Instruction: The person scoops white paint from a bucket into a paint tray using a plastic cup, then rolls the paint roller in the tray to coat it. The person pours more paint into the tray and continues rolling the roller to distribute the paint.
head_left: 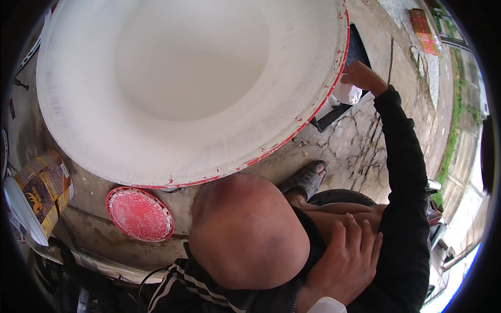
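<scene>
A very large white round dish [188,88] with a chipped red rim fills the upper left. My right hand [361,76], on a black-sleeved arm, reaches up to the dish's right rim; its fingers curl out of sight at the edge, just above a white cloth-like thing [347,95]. My left hand [348,260] lies flat with fingers apart on my thigh and right arm at the lower right, holding nothing. My bare knee [245,229] sits in the lower middle.
A red round lid [140,214] lies below the dish, with a brown-and-yellow labelled can [40,194] at the far left. A sandalled foot [308,178], a black tyre [342,197], cracked concrete ground [360,143] and a black tray [357,49] lie to the right.
</scene>
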`<state>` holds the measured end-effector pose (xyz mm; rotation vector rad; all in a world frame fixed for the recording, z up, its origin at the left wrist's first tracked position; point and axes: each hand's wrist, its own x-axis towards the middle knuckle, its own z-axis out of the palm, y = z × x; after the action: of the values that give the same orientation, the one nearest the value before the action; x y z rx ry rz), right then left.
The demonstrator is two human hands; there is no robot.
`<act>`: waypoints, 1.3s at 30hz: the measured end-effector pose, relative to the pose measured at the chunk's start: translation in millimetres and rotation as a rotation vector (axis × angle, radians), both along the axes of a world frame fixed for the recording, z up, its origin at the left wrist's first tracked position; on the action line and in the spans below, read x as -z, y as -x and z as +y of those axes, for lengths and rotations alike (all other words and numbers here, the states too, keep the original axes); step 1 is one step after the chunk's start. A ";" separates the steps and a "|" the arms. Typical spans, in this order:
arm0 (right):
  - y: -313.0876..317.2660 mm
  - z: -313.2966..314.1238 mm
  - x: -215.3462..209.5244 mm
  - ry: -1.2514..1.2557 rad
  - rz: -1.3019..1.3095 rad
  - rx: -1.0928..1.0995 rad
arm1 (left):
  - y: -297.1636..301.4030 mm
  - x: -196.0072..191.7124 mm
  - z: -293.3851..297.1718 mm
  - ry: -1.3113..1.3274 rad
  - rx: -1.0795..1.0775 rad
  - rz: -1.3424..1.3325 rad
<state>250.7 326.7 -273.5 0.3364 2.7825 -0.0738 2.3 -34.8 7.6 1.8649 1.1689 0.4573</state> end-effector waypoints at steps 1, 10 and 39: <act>5.3 1.7 -3.9 0.005 -0.011 -0.003 | -3.2 0.2 0.8 0.008 -0.008 -0.001; 6.9 13.3 -16.1 0.024 -0.117 0.094 | -1.7 0.6 -3.3 0.034 -0.008 -0.005; 8.5 0.7 -11.2 -0.058 -0.046 -0.057 | -1.7 -4.0 -12.0 0.010 0.011 0.001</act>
<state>242.1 327.4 -262.3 0.2691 2.7504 0.0279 4.0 -46.8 11.6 1.8623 1.1592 0.4438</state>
